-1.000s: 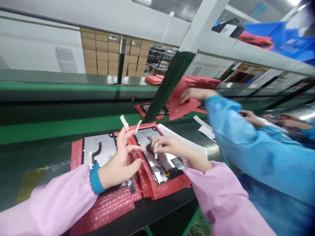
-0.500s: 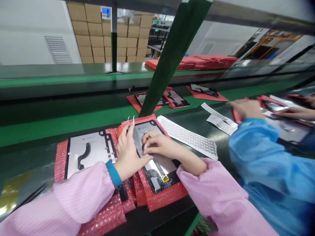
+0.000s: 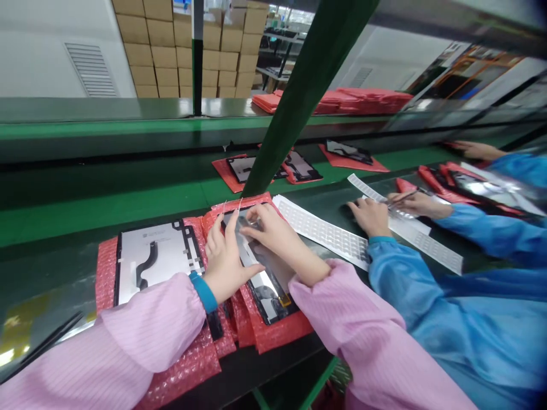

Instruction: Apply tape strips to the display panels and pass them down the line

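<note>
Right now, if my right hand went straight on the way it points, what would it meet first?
Your left hand, most likely: its fingers stand just left of your right hand in the picture, in line with its reach over the panel. The depth between them is unclear.

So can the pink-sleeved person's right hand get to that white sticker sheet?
Probably yes: the white sticker sheet lies close beside the right hand, its nearest end uncovered. The hand looks busy over the display panel, though.
</note>
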`<state>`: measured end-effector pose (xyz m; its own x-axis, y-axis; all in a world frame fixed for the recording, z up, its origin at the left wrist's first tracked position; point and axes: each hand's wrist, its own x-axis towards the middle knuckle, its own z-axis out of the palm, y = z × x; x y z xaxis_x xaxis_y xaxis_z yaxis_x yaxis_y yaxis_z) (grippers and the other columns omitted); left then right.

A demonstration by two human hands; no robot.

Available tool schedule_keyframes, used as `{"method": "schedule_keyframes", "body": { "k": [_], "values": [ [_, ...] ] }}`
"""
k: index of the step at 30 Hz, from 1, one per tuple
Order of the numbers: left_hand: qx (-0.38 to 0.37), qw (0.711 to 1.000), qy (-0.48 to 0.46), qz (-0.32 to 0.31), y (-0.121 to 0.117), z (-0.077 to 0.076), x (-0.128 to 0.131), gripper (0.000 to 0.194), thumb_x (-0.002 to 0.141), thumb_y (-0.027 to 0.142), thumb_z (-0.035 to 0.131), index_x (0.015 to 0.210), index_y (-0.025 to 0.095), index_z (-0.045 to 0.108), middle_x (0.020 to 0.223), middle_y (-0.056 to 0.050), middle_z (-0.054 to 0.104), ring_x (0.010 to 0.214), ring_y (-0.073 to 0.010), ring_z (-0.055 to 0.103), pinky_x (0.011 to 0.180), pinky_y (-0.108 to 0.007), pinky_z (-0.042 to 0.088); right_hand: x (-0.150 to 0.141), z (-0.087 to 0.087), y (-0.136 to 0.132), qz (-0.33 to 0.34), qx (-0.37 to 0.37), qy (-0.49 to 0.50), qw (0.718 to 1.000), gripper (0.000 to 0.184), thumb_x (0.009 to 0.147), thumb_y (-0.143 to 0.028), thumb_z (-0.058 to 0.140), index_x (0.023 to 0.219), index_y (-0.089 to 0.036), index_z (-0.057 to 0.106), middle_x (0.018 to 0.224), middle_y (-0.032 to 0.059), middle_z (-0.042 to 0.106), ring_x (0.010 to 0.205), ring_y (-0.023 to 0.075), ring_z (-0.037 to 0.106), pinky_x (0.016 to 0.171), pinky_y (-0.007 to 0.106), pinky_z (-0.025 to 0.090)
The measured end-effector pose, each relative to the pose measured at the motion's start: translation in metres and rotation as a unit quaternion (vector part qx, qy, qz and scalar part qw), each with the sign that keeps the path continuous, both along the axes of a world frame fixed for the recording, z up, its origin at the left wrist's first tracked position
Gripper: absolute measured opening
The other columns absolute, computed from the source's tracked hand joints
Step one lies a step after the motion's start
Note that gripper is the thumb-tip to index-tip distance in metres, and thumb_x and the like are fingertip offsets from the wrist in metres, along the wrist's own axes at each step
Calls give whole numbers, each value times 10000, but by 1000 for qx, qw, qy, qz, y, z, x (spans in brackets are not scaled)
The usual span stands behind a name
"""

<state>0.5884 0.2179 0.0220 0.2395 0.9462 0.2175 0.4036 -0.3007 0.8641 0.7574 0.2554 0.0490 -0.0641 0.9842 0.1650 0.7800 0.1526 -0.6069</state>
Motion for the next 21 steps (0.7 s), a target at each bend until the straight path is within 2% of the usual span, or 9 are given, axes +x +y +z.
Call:
{"method": "schedule_keyframes", "body": {
  "k": [2, 4, 6, 7, 9, 10, 13, 16, 21],
  "values": [
    [13, 999, -25, 26, -2, -1, -9, 1117, 585, 218, 879, 1513, 308, 263, 1542, -162, 253, 1463, -433, 189, 1141, -657, 173, 15, 6, 5, -85, 10, -3, 996, 196, 877, -342, 600, 1006, -199, 560, 1037, 69, 624, 900, 199, 598, 769, 309, 464],
    [7, 994, -95, 58, -4, -4, -19, 976, 670, 214, 811, 1494, 278, 292, 1472, -158, 350, 1383, -379, 349, 1127, -602, 278, 39, 15, 1, -170, 1, -17, 985, 229, 922, -394, 515, 1007, -188, 566, 1001, 79, 657, 860, 195, 608, 749, 304, 458],
    [-49, 980, -181, 72, -6, -9, -27, 918, 706, 203, 768, 1482, 282, 283, 1414, -146, 385, 1121, -277, 572, 1015, -503, 454, 63, 22, -10, -215, -28, -38, 975, 272, 898, -454, 541, 890, -188, 595, 865, 69, 679, 773, 196, 610, 705, 303, 450],
    [-90, 969, -217, 73, -7, -11, -29, 933, 700, 188, 765, 1481, 295, 265, 1396, -140, 382, 941, -206, 621, 924, -446, 519, 71, 24, -17, -220, -49, -47, 973, 298, 861, -484, 592, 803, -192, 603, 775, 58, 675, 716, 194, 604, 678, 302, 446],
    [-154, 953, -252, 72, -9, -14, -28, 984, 673, 143, 768, 1478, 320, 231, 1365, -126, 374, 676, -86, 577, 777, -362, 564, 79, 25, -31, -210, -91, -60, 972, 358, 775, -529, 688, 658, -203, 600, 634, 33, 649, 621, 184, 586, 627, 295, 438],
    [-169, 949, -254, 77, -9, -15, -25, 997, 660, 116, 767, 1473, 318, 227, 1347, -120, 375, 617, -56, 543, 746, -344, 565, 79, 25, -37, -202, -110, -65, 971, 378, 749, -544, 712, 620, -205, 602, 598, 24, 641, 595, 179, 581, 612, 290, 436],
    [-180, 948, -241, 101, -10, -11, -17, 1000, 635, 52, 749, 1464, 287, 241, 1298, -108, 379, 578, -33, 506, 740, -334, 557, 71, 21, -46, -189, -138, -84, 969, 369, 772, -530, 697, 613, -206, 618, 585, 14, 645, 581, 174, 583, 597, 281, 431],
    [-182, 947, -239, 115, -9, -7, -12, 998, 622, 15, 726, 1460, 283, 255, 1268, -93, 379, 556, -21, 485, 725, -325, 552, 62, 19, -46, -183, -145, -115, 965, 315, 837, -421, 647, 610, -207, 600, 574, 15, 632, 584, 180, 586, 592, 280, 416],
    [-178, 944, -245, 129, -8, -4, -12, 990, 581, -41, 698, 1430, 301, 318, 1218, -63, 420, 532, -17, 459, 702, -310, 543, 51, 18, -48, -206, -118, -169, 957, 238, 908, -234, 509, 702, -174, 610, 729, 120, 694, 685, 223, 652, 644, 303, 412]
  ]
}}
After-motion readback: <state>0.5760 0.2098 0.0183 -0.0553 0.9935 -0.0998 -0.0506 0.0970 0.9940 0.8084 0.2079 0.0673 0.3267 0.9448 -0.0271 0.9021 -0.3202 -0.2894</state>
